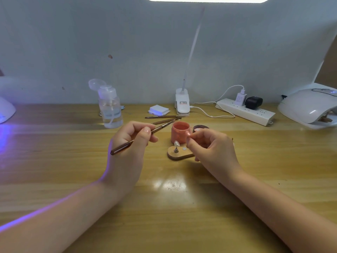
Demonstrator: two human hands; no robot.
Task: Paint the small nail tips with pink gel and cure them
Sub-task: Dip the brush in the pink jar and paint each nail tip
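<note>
An open pot of pink gel stands at the middle of the wooden table, its dark lid just right of it. My left hand grips a brown nail brush, whose tip points toward the pot's rim. In front of the pot lies a small wooden stand with one pale nail tip upright on a metal post. My right hand is beside the stand, its thumb and fingers pinched on a small pinkish nail tip; the tip is mostly hidden.
Two more brushes lie behind the pot. A clear pump bottle, a stack of white pads, a clip lamp base and a power strip line the back. A white curing lamp sits at far right; another device glows violet at far left.
</note>
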